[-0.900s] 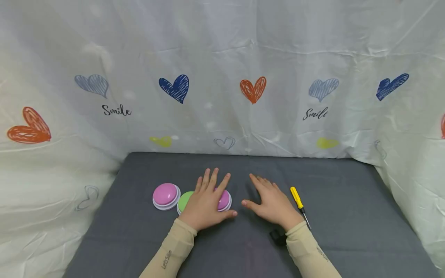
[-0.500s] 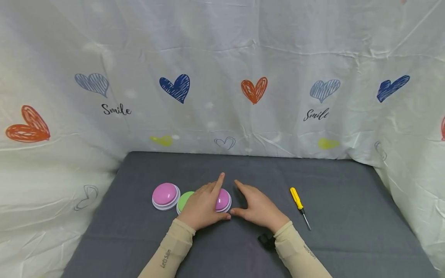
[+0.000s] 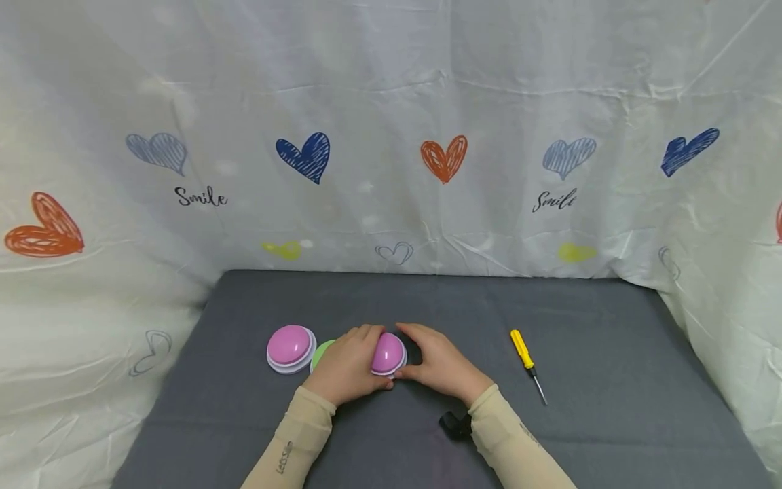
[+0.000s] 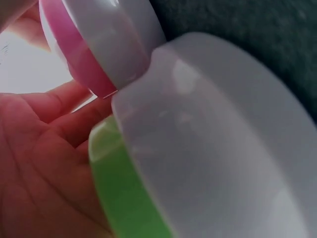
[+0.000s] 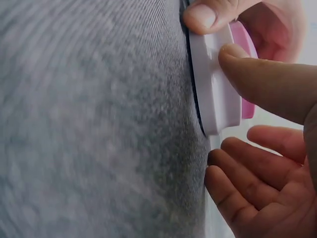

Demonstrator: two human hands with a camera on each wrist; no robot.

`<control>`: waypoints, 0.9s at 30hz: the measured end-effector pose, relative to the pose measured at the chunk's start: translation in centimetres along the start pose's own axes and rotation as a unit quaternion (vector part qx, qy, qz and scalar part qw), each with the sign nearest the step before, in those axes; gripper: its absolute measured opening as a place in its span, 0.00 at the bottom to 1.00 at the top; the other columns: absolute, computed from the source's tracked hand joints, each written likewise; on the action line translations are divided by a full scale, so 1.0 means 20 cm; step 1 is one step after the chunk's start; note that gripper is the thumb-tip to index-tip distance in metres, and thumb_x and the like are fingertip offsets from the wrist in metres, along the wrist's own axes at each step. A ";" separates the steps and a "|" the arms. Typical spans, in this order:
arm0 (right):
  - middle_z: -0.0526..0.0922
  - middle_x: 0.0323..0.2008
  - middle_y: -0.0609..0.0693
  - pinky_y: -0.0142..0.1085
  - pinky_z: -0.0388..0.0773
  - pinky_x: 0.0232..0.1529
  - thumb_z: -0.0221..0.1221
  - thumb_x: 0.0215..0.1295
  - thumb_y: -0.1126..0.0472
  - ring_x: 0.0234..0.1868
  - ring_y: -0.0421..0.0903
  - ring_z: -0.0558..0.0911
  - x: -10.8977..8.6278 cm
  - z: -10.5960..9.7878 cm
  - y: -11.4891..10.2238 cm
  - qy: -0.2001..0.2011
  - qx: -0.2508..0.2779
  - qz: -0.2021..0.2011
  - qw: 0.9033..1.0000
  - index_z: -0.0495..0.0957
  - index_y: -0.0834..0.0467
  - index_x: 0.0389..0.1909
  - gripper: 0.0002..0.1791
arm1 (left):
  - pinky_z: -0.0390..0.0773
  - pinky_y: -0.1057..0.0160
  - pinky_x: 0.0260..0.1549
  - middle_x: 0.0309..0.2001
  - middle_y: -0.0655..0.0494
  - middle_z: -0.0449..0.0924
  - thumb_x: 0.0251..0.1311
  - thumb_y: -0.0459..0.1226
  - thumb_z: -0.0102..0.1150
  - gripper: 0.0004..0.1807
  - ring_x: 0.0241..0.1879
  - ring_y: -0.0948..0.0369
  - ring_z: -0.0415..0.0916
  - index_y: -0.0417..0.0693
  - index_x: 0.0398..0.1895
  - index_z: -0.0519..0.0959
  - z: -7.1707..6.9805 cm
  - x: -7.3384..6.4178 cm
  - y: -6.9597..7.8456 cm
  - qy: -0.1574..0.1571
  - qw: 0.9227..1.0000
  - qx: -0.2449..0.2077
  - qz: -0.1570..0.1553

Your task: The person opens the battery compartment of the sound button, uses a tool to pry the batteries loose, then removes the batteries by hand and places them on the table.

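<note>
A pink dome push button (image 3: 388, 353) with a white base stands at the table's middle. My left hand (image 3: 349, 367) reaches over the green push button (image 3: 320, 353) and grips the pink one's left side, its thumb at the near rim. My right hand (image 3: 444, 363) curves round the right side. In the right wrist view, the right thumb (image 5: 267, 82) lies against the white base (image 5: 213, 84), and the left thumb (image 5: 203, 19) touches its rim. The left wrist view shows the green button (image 4: 129, 183) beside the pink one (image 4: 81, 54). The left palm covers much of the green dome.
Another pink push button (image 3: 289, 345) stands at the left on the dark grey table (image 3: 586, 435). A yellow-handled screwdriver (image 3: 523, 353) lies to the right. Beneath my right wrist shows a black object (image 3: 453, 425). White cloth printed with hearts hangs behind the table.
My right hand has moved left to the pink push button. The left hand's spread fingers have drawn in and curled around its other side. The buttons and screwdriver stay put.
</note>
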State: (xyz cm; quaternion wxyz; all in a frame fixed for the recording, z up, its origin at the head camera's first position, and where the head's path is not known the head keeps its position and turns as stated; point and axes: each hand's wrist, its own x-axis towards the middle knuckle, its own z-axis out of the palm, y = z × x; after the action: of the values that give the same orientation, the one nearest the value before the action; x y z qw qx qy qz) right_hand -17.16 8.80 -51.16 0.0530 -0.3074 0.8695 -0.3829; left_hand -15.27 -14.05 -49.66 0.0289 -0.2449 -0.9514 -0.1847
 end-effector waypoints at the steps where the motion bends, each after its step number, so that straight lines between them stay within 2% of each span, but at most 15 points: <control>1: 0.79 0.72 0.57 0.51 0.73 0.73 0.81 0.63 0.56 0.73 0.53 0.77 0.00 0.00 0.00 -0.001 0.004 -0.003 1.000 0.72 0.63 0.78 0.45 | 0.83 0.45 0.58 0.57 0.43 0.84 0.45 0.50 0.92 0.49 0.55 0.46 0.83 0.36 0.66 0.78 0.00 0.00 0.00 -0.001 1.000 -0.002 0.003; 14: 0.82 0.68 0.52 0.46 0.75 0.72 0.81 0.63 0.58 0.69 0.47 0.79 0.01 0.01 0.01 -0.007 0.012 -0.023 1.000 0.76 0.59 0.75 0.41 | 0.83 0.47 0.57 0.54 0.45 0.85 0.48 0.49 0.91 0.46 0.53 0.48 0.83 0.35 0.65 0.79 0.02 0.02 0.03 0.016 0.999 -0.010 0.038; 19: 0.83 0.67 0.51 0.47 0.77 0.70 0.82 0.62 0.57 0.68 0.47 0.81 -0.02 -0.01 0.02 -0.006 0.015 -0.010 1.000 0.78 0.59 0.73 0.40 | 0.84 0.48 0.56 0.54 0.43 0.85 0.50 0.50 0.90 0.45 0.53 0.47 0.83 0.34 0.65 0.79 0.03 0.02 0.06 0.018 0.998 -0.011 0.057; 23: 0.83 0.68 0.49 0.47 0.77 0.70 0.81 0.62 0.56 0.69 0.47 0.80 -0.06 -0.04 0.03 -0.013 0.017 0.003 1.000 0.77 0.58 0.75 0.41 | 0.84 0.48 0.57 0.56 0.43 0.85 0.52 0.51 0.89 0.46 0.55 0.47 0.83 0.35 0.67 0.78 0.04 0.01 0.09 0.014 0.998 -0.016 0.059; 27: 0.81 0.70 0.48 0.46 0.76 0.71 0.80 0.65 0.55 0.70 0.44 0.79 -0.10 -0.07 0.03 -0.019 0.021 0.008 1.000 0.75 0.56 0.77 0.42 | 0.85 0.49 0.55 0.55 0.44 0.85 0.51 0.53 0.89 0.47 0.52 0.48 0.83 0.35 0.67 0.79 0.06 0.02 0.12 0.027 0.997 0.008 0.077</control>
State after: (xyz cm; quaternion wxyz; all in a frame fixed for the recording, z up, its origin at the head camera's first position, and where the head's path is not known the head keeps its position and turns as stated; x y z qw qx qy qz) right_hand -16.35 11.10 -50.95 0.0786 -0.3068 0.8625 -0.3948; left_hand -14.37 -11.46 -49.81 0.0711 -0.3121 -0.9299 -0.1813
